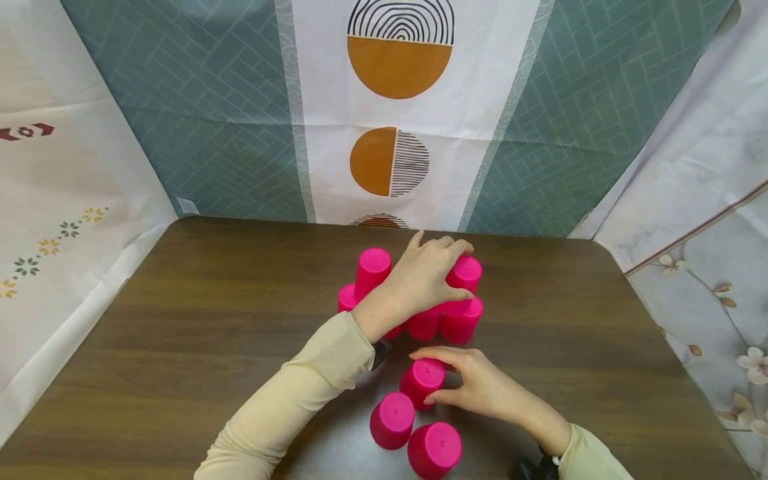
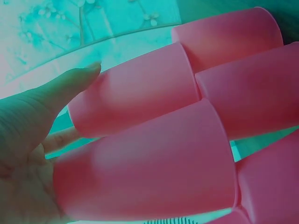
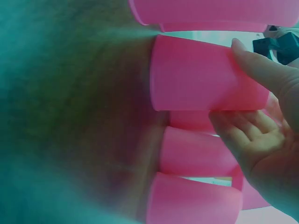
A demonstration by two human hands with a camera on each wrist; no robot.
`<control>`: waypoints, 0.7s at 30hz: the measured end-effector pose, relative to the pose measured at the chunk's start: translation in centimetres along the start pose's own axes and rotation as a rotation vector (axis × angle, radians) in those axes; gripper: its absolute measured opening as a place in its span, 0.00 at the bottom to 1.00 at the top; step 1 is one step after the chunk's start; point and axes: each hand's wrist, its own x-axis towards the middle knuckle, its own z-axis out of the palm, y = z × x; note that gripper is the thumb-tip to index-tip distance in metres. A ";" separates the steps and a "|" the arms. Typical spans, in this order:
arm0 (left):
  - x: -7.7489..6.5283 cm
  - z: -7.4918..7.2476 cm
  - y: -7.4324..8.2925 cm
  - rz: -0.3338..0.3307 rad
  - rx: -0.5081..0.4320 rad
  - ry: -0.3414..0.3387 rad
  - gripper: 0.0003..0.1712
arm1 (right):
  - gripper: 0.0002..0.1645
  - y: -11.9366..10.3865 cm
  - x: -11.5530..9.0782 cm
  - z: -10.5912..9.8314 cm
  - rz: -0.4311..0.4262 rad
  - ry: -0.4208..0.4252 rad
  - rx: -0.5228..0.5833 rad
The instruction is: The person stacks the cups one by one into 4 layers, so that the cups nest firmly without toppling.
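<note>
Pink cups stand upside down in a two-level stack on the table. My left hand [image 1: 420, 277] reaches over it, thumb and fingers around the upper right cup [image 1: 465, 272]. In the left wrist view the thumb lies against that cup [image 2: 135, 93], and another upper cup [image 2: 145, 163] is close to the palm. An upper left cup [image 1: 373, 270] stands beside the wrist. My right hand [image 1: 483, 383] holds a pink cup [image 1: 423, 379] between thumb and fingers, nearer the front. The left forearm and hand hide part of the stack.
Two more upturned pink cups, one to the left [image 1: 393, 420] and one in front [image 1: 435, 450], stand close to the right hand's cup. A patterned cloth [image 1: 240, 120] hangs behind the far edge of the brown wooden table [image 1: 180, 333].
</note>
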 end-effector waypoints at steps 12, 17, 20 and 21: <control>-5.6 -0.8 -0.8 0.277 -0.093 0.385 0.28 | 0.38 0.7 -0.2 0.2 -0.009 -0.006 -0.032; -9.5 -0.7 -2.0 0.257 -0.192 0.421 0.24 | 0.38 0.3 -0.5 -0.5 0.010 -0.004 -0.029; -11.7 -0.4 -2.9 0.212 -0.257 0.407 0.23 | 0.38 -0.3 -0.8 -1.3 0.003 0.004 -0.055; -12.5 -0.2 -3.1 0.197 -0.268 0.397 0.23 | 0.38 -0.5 -0.9 -1.7 -0.004 0.006 -0.063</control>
